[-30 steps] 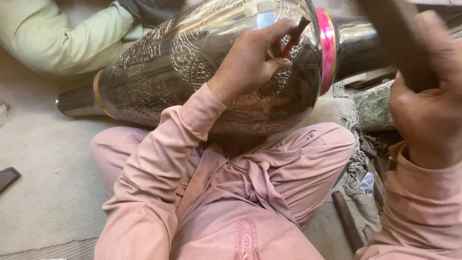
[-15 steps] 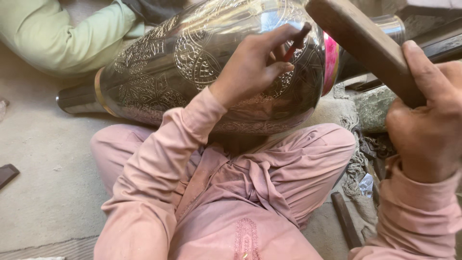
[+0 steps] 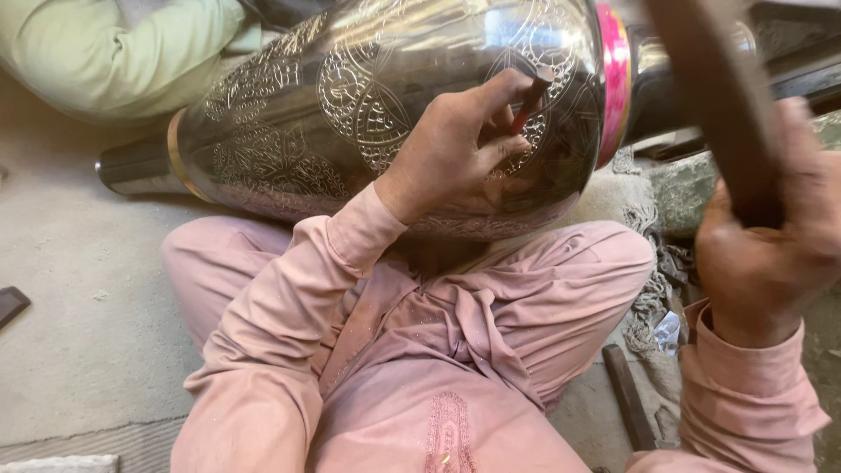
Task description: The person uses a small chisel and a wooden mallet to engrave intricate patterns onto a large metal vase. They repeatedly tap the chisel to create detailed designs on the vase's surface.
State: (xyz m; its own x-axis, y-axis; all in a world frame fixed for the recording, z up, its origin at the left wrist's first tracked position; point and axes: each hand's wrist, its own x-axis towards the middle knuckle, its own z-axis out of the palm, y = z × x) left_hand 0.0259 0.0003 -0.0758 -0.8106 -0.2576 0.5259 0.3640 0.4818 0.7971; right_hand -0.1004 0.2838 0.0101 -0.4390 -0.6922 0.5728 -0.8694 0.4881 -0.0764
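A large engraved metal vase (image 3: pixel 350 114) lies on its side across my lap, neck to the left, with a pink band (image 3: pixel 616 79) near its right end. My left hand (image 3: pixel 455 149) rests on the vase and pinches a small dark chisel (image 3: pixel 533 96) against the patterned surface. My right hand (image 3: pixel 762 254) grips the handle of a wooden mallet (image 3: pixel 710 96), raised and blurred at the upper right, apart from the chisel.
I sit cross-legged in pink clothes on a grey floor (image 3: pixel 79 333). Another person's light green sleeve (image 3: pixel 114 52) lies behind the vase at top left. A dark bar (image 3: pixel 628 396) and bits of cloth lie by my right knee. A dark object (image 3: pixel 10 305) sits at the left edge.
The mallet has swung: raised a second ago, down toward the chisel half a second ago, lifted back up and blurred now. My left hand keeps the chisel on the vase.
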